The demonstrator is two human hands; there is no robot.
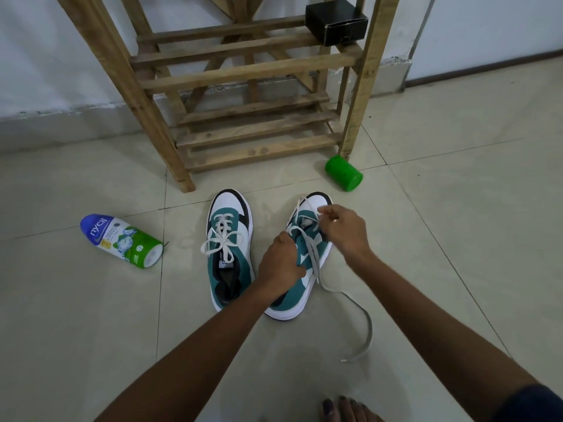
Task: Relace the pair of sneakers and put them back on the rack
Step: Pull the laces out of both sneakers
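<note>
Two teal, white and black sneakers stand side by side on the tiled floor in front of the wooden rack (243, 74). The left sneaker (229, 248) is laced and tied in a bow. The right sneaker (301, 269) is partly laced. My left hand (281, 261) grips its near side at the tongue. My right hand (344, 229) pinches the white lace (359, 318) above the front eyelets. The lace's loose end trails over the floor to the right of the shoe.
A blue and green powder bottle (122, 240) lies on the floor at the left. A green jar (343, 173) lies by the rack's right leg. A black box (336, 21) sits on the rack's upper shelf. My bare foot (347, 409) shows at the bottom edge.
</note>
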